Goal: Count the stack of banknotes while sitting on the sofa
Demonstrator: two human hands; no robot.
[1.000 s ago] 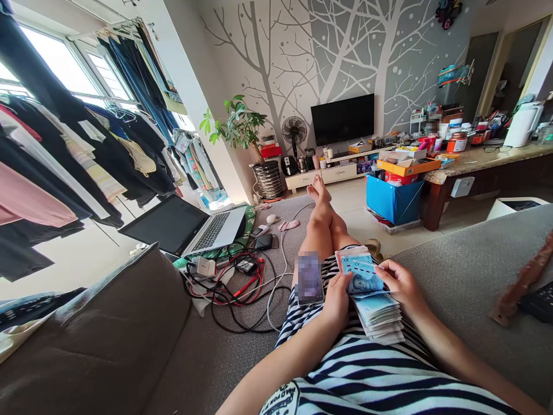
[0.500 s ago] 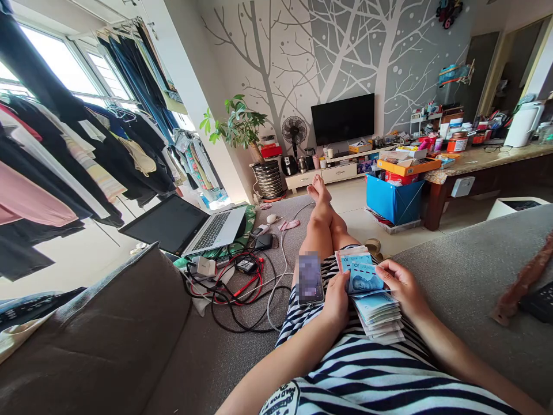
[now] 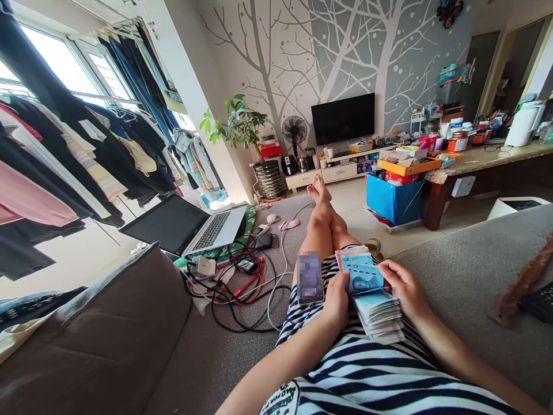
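A blue banknote (image 3: 365, 280) with a portrait and a "10" on it is stretched between my two hands. My left hand (image 3: 336, 298) is closed on its left edge, thumb on top. At its right edge, my right hand (image 3: 404, 286) pinches it between thumb and fingers. Behind it, more banknotes (image 3: 354, 257), blue and pinkish, lie on my lap. Below the held note a thick, fanned stack of banknotes (image 3: 380, 319) rests on my striped clothing (image 3: 345, 363). A phone (image 3: 311, 279) lies on my thigh, left of the notes, its screen partly blurred out.
On the grey sofa (image 3: 235, 351) to my left are an open laptop (image 3: 216, 227), tangled cables (image 3: 242, 302) and a black wallet-like item (image 3: 264, 241). A blue bin (image 3: 394, 199) stands ahead near a cluttered table (image 3: 479, 164). At far right lies a brown strip (image 3: 525, 279).
The held blue banknote has tilted slightly, and my right fingers have shifted a little on its edge. My left hand and the stack stay in place.
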